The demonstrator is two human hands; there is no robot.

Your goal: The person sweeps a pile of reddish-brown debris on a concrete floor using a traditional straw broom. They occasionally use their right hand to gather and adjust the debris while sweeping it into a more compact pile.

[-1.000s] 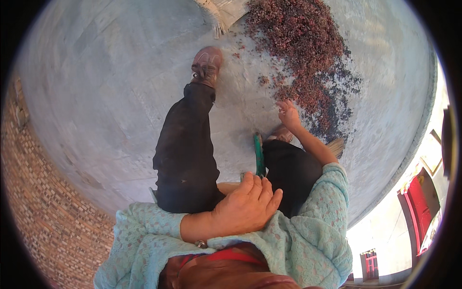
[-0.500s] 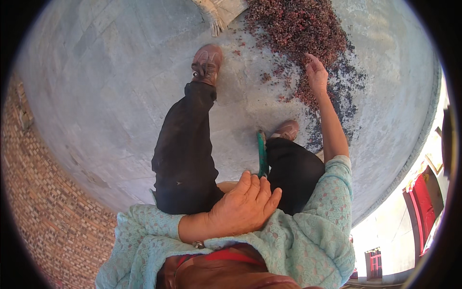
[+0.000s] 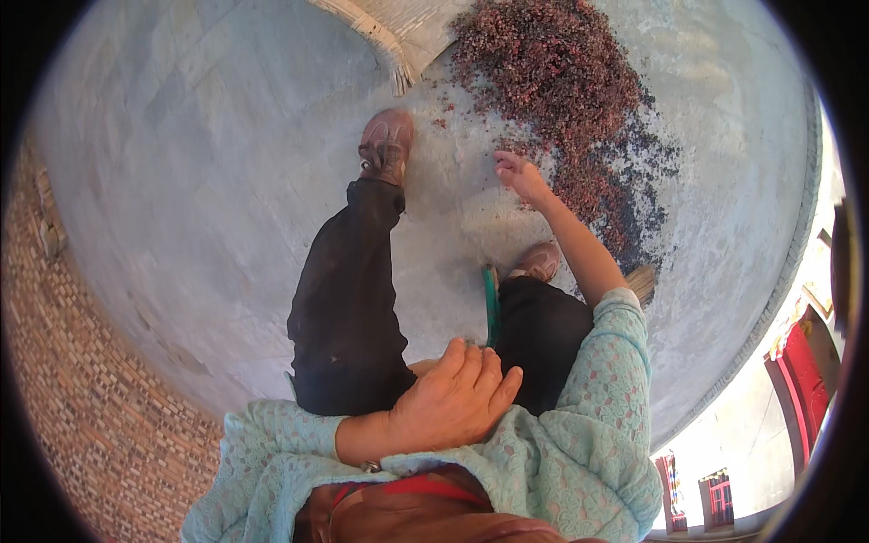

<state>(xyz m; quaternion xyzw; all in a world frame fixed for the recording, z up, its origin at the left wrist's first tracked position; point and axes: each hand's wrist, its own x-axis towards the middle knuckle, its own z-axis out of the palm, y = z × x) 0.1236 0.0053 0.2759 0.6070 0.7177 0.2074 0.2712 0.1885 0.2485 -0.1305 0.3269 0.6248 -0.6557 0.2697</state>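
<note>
Berries, small and reddish brown, are lying in a loose heap on the concrete floor, left of the floor's curved right edge. Dark seeds are spreading along the heap's right side and down toward the right shoe.

Hand state: the right hand is hovering at the heap's lower left fringe with its fingers partly bent; whether it is touching or pinching anything cannot be told. The left hand is resting back upward over the lap, fingers loosely together. Its palm is facing away, so a grip cannot be confirmed; its fingertips are lying close to the lower end of a green bar.

Likely faults and causes:

1. Scatter. Loose berries are lying around the right hand, so a quick sweep could be flinging them across bare floor.
2. Mixing. Seeds and berries are overlapping at the heap's lower end; raking there would probably be blending both.
3. Crushing. The right shoe is standing near the seeds; a shifting foot could be grinding them.
4. Snagging. The left shoe is pointing toward the pale fringe of a tan sheet; a forward step could be catching it.
5. Disturbance. Broom bristles are showing beside the right sleeve; an elbow knock could be pushing them into the seeds.
</note>
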